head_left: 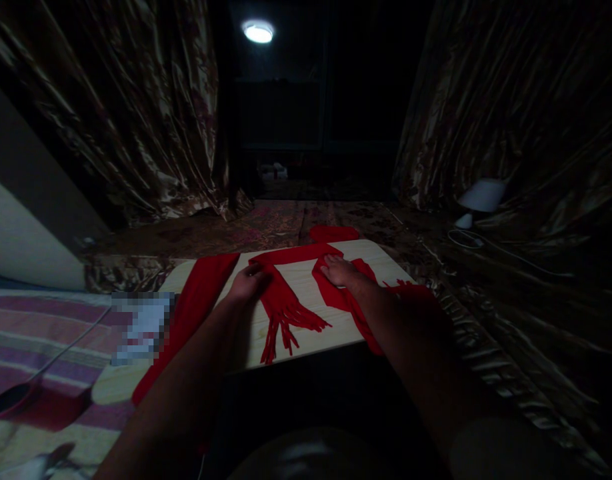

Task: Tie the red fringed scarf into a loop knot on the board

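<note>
A red knitted-looking scarf [281, 293] with a fringed end lies bent across a pale wooden tabletop [306, 337]. My left hand [249, 281] is at the scarf's left bend, with the thumb over the cloth and fingers curled at its edge. On the right, my right hand [337, 271] lies flat on the cloth with its fingers somewhat spread. Between the hands a strip runs along the far side. The fringe points toward me. Another long red strip [201, 293] crosses the table's left side. More red cloth [369, 327] drops over the front edge beneath my right forearm.
Red cloth [333, 233] lies past the table's far edge. A blurred-out pale item [143, 327] rests at the table's left. A red pan-like object [51, 403] sits on the striped bedding [16, 320]. A white lamp [483, 195] with a cord stands at right, near patterned curtains [176, 113].
</note>
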Tool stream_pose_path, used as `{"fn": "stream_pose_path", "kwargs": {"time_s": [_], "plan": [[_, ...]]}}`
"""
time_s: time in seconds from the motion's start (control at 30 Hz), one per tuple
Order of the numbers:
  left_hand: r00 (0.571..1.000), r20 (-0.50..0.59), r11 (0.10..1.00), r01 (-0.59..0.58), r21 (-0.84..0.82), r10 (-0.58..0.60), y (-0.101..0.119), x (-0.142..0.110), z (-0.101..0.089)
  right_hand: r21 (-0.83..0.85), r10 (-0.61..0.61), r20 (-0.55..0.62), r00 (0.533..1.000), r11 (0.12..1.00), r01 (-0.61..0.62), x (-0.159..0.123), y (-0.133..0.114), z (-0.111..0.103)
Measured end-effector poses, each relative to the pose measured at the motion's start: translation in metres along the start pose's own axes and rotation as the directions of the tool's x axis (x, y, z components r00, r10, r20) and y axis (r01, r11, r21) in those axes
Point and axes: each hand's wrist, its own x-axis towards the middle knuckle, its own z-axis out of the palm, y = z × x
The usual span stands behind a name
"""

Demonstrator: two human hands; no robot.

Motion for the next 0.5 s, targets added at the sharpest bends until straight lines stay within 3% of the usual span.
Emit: {"fn": "stream_pose_path", "kwargs": {"time_s": [0.13, 0.3, 0.5], "plan": [[1.0, -0.018, 1.0, 0.007, 0.015, -0.007, 0.004, -0.003, 0.001, 0.015, 0.02, -0.038, 0.999, 1.0, -0.02, 0.0, 0.001, 0.006], [0.993, 0.043, 0.98, 0.113, -0.166, -0.108, 0.013, 0.005, 0.009, -0.024, -0.005, -0.158, 0.987, 1.0, 0.001, -0.009, -0.004, 0.005], [0.99, 0.07, 0.968, 0.134, -0.212, -0.121, 0.018, 0.022, 0.02, -0.082, 0.074, -0.262, 0.962, 0.992, -0.098, -0.019, -0.012, 0.003]]}}
